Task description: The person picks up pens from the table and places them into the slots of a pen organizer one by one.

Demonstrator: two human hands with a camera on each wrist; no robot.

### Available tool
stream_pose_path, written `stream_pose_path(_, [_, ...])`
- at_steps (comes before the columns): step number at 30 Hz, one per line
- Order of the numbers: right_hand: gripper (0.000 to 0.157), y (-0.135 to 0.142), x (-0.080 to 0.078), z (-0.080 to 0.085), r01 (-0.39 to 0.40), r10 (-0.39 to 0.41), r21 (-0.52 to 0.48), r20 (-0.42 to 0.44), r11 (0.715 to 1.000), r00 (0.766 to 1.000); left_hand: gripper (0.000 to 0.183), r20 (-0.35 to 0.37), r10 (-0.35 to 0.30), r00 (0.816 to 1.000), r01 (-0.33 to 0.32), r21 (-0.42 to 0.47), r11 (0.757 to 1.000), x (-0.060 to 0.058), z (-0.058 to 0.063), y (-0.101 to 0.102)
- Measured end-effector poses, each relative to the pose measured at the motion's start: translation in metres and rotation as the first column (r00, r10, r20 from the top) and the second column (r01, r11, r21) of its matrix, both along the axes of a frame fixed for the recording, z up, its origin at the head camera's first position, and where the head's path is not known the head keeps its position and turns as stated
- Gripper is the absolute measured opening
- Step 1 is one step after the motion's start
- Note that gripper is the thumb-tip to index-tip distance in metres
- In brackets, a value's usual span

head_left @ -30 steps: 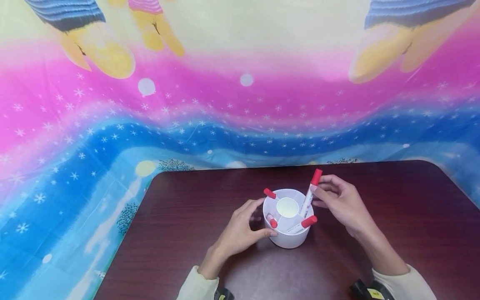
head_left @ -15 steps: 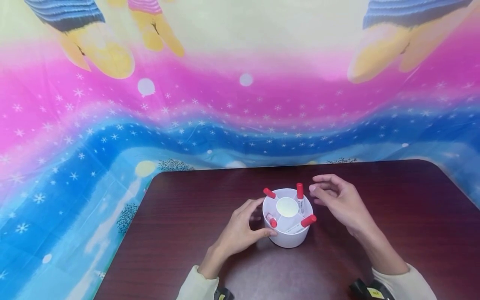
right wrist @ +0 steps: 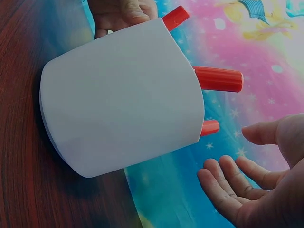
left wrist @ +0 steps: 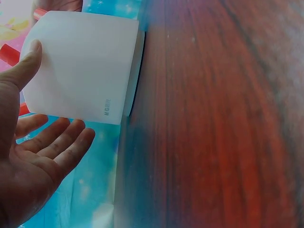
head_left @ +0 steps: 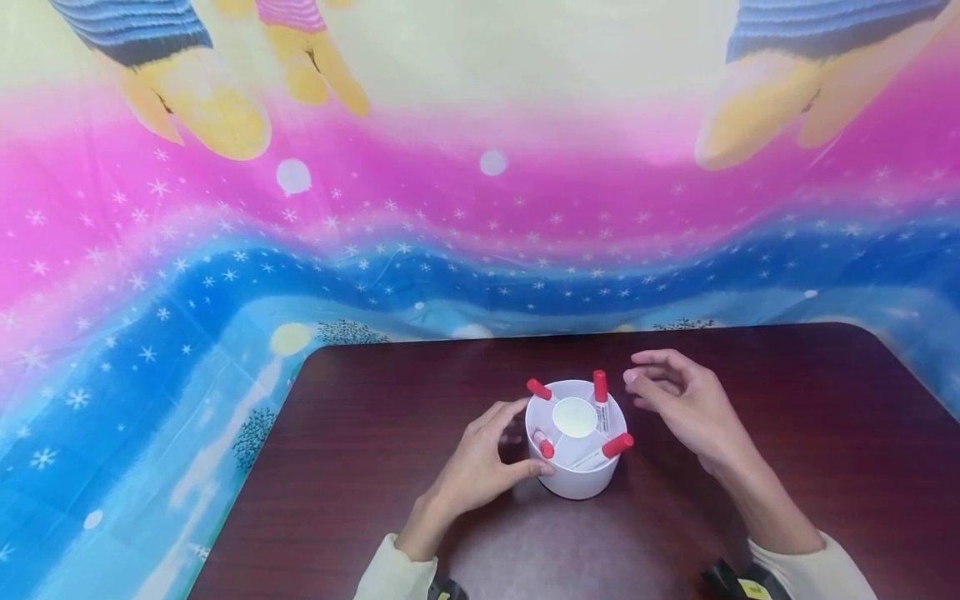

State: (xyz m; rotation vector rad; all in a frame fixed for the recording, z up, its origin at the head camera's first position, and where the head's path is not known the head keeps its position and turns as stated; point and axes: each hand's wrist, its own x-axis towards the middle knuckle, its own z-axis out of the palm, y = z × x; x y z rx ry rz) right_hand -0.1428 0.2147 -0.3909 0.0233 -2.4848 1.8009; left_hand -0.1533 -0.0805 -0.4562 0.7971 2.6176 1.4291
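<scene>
A round white pen holder (head_left: 577, 483), divided into compartments around a central cup, stands on the table. Several red-capped white markers lean in its outer compartments: back right (head_left: 600, 385), front right (head_left: 618, 445), back left (head_left: 538, 387) and front left (head_left: 543, 444). My left hand (head_left: 480, 458) grips the holder from the left, thumb at the near rim and fingers along the far side. In the left wrist view the thumb (left wrist: 29, 64) lies against the white wall. To the right of the holder my right hand (head_left: 686, 408) hovers apart from it, fingers loosely bent, holding nothing.
The dark red-brown wooden table (head_left: 360, 433) has rounded far corners. Behind it and along the left hangs a colourful cloth (head_left: 420, 208) with snowflakes. Black devices sit at both wrists, the right one (head_left: 742, 581) near the sleeve.
My right hand has let go of the back-right marker, which dropped lower into its compartment and now leans against the holder. The right hand stays beside it; the left hand has kept its hold.
</scene>
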Motion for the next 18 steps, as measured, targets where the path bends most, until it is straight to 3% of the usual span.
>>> stream_pose_path(11, [0.044,0.0028,0.001,0.0018,0.012,-0.012,0.005,-0.025,1.0,1.0,0.085,-0.022,-0.002,1.0,0.002,-0.003,1.0,-0.0009,-0.0004,0.0009])
stream_pose_path(18, [0.045,0.0091,0.0031,0.0025,0.022,-0.021,0.031,-0.051,0.999,0.998,0.092,0.004,-0.003,1.0,0.003,-0.024,1.0,-0.0002,0.0019,-0.0017])
